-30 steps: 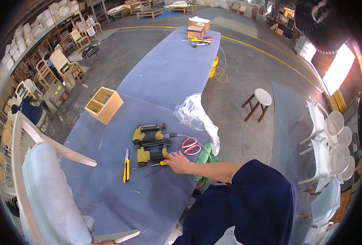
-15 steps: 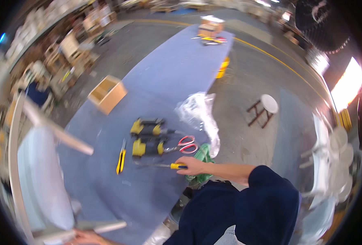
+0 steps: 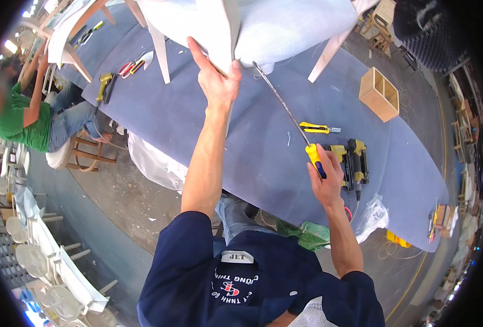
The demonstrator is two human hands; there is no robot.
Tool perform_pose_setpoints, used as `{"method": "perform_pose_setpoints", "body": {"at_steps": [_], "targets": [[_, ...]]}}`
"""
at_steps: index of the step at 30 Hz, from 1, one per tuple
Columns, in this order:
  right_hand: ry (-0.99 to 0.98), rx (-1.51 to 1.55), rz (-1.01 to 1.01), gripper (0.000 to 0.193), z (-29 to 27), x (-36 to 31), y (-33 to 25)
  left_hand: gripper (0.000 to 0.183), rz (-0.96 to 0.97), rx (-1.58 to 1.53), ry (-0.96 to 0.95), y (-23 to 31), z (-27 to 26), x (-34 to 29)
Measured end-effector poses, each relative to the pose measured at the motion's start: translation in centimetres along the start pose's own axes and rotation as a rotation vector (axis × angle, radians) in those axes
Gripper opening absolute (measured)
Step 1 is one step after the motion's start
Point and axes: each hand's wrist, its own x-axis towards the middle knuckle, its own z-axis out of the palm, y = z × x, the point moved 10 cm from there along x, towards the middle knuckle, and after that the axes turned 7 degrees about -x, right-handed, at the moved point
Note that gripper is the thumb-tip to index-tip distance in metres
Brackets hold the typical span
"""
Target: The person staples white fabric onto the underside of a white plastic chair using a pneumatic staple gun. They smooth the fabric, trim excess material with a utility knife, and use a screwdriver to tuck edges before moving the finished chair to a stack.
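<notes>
My right hand (image 3: 328,177) is closed around the yellow handle of a long screwdriver (image 3: 282,103). Its shaft slants up and to the left, and the tip is at the lower edge of a white fabric-covered chair seat (image 3: 301,27). My left hand (image 3: 217,82) grips the pale frame of the chair (image 3: 228,27), index finger stretched along it and thumb on the other side. Whether the tip presses into the fabric I cannot tell. Near my right hand lie a yellow utility knife (image 3: 319,128) and two yellow-and-black staple guns (image 3: 352,163), on the blue-grey table (image 3: 274,158).
An open wooden box (image 3: 379,94) stands at the table's right. Plastic wrap (image 3: 373,215) and green cloth (image 3: 309,235) lie by the near edge. At left, a co-worker in a green shirt (image 3: 26,122) sits on a stool (image 3: 83,152), near another staple gun (image 3: 106,87) and red-handled scissors (image 3: 126,69).
The view has swung left to the chair. My right hand has lifted the screwdriver from over the table, bringing its tip to the seat. My left hand still holds the chair frame.
</notes>
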Motion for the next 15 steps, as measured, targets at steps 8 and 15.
{"method": "perform_pose_setpoints", "body": {"at_steps": [8, 15], "targets": [[-0.046, -0.1, -0.052, 0.05, 0.4, 1.5, 0.6, 0.109, 0.063, -0.006, 0.004, -0.3, 0.1, -0.3], [0.023, -0.139, -0.089, 0.044, -1.1, 2.6, 0.1, 0.112, 0.092, -0.038, -0.005, -0.2, 0.3, -0.4]]}}
